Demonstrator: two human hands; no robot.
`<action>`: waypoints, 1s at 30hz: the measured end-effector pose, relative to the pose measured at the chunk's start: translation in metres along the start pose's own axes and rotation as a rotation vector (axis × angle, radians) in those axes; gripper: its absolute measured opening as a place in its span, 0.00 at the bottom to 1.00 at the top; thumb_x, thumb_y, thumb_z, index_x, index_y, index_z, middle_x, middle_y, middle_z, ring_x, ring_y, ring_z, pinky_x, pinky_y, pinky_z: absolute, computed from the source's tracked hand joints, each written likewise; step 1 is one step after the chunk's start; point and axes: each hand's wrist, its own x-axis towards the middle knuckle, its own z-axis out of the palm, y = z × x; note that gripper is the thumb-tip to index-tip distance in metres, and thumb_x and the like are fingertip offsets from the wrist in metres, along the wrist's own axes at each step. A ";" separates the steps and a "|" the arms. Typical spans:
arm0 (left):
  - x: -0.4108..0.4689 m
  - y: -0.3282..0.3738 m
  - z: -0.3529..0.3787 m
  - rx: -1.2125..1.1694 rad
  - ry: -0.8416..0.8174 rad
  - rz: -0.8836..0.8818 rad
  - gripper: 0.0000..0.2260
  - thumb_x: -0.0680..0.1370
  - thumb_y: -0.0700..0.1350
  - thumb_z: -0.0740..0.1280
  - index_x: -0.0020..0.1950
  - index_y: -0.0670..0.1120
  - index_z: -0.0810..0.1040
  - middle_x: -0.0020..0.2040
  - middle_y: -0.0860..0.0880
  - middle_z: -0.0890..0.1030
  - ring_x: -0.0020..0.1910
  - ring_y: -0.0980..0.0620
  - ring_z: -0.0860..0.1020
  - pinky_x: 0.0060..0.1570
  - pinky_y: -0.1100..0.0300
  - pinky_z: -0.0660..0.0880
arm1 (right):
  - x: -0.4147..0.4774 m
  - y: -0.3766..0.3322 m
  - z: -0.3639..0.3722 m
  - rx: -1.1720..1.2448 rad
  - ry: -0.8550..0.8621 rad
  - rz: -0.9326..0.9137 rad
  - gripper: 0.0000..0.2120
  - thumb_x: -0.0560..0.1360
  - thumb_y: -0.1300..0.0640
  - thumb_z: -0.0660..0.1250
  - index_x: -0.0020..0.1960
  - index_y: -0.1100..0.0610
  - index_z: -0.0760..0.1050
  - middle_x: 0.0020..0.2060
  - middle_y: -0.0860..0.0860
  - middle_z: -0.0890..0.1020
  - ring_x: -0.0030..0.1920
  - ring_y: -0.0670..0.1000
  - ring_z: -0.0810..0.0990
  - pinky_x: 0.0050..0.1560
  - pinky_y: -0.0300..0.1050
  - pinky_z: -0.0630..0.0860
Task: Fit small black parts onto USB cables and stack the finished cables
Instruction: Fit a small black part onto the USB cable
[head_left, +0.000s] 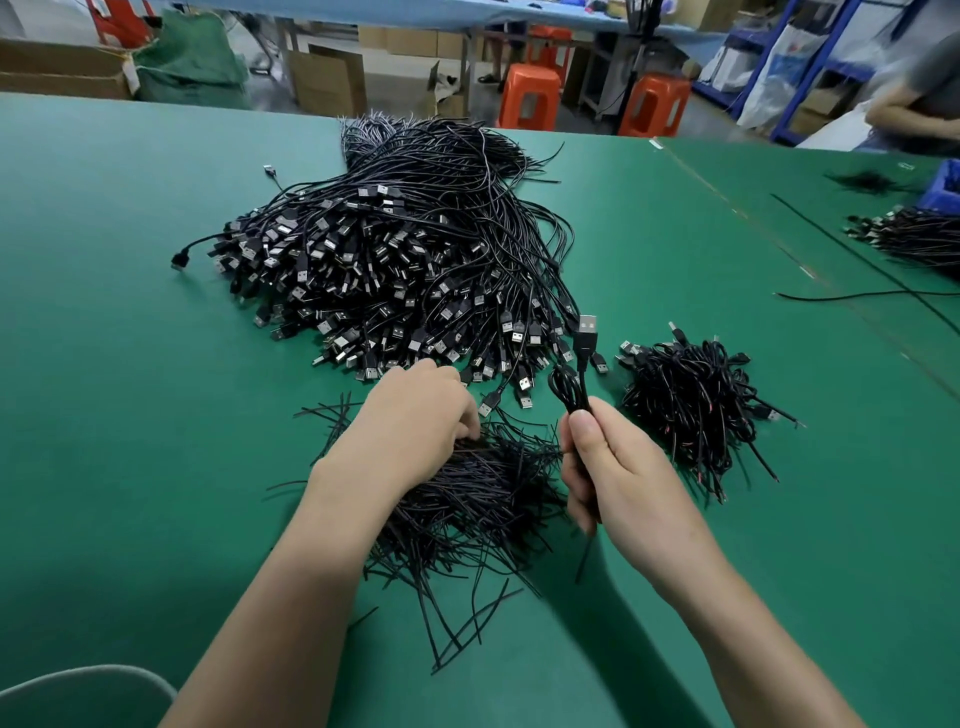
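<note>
A big heap of loose black USB cables (395, 260) lies on the green table (130, 364), plugs toward me. Right in front of me lies a pile of thin black strips (483, 499). My left hand (415, 415) reaches down into the top of that pile, its fingertips curled and pinching at the strips. My right hand (602, 462) grips a folded USB cable (584, 358) upright, its metal plug pointing up. A smaller heap of bundled cables (696, 400) sits to the right of my right hand.
Another person's arm (914, 114) works at the far right, near a blue bin (943, 187) and a further cable heap (914, 236). A single long cable (857, 296) crosses the table there. Orange stools (530, 96) and cardboard boxes stand beyond the far edge.
</note>
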 end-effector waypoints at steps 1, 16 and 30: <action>0.000 -0.002 0.000 -0.008 0.006 -0.006 0.07 0.84 0.52 0.67 0.56 0.59 0.84 0.57 0.56 0.76 0.61 0.52 0.71 0.61 0.53 0.69 | 0.000 0.000 0.000 -0.001 -0.003 0.002 0.16 0.86 0.50 0.53 0.44 0.57 0.68 0.28 0.46 0.73 0.26 0.51 0.72 0.31 0.42 0.70; -0.001 0.001 -0.004 -0.043 0.004 0.012 0.07 0.80 0.58 0.71 0.51 0.58 0.85 0.51 0.58 0.79 0.58 0.53 0.76 0.60 0.54 0.71 | 0.002 0.005 0.001 -0.076 0.043 -0.018 0.18 0.85 0.49 0.54 0.42 0.55 0.73 0.36 0.50 0.81 0.37 0.46 0.77 0.39 0.39 0.71; 0.000 -0.001 -0.003 -0.098 0.027 0.053 0.06 0.76 0.58 0.74 0.48 0.57 0.86 0.48 0.58 0.79 0.54 0.56 0.74 0.54 0.54 0.76 | 0.001 0.005 0.005 -0.016 0.032 -0.028 0.16 0.86 0.52 0.54 0.43 0.56 0.72 0.34 0.52 0.82 0.32 0.52 0.81 0.41 0.49 0.75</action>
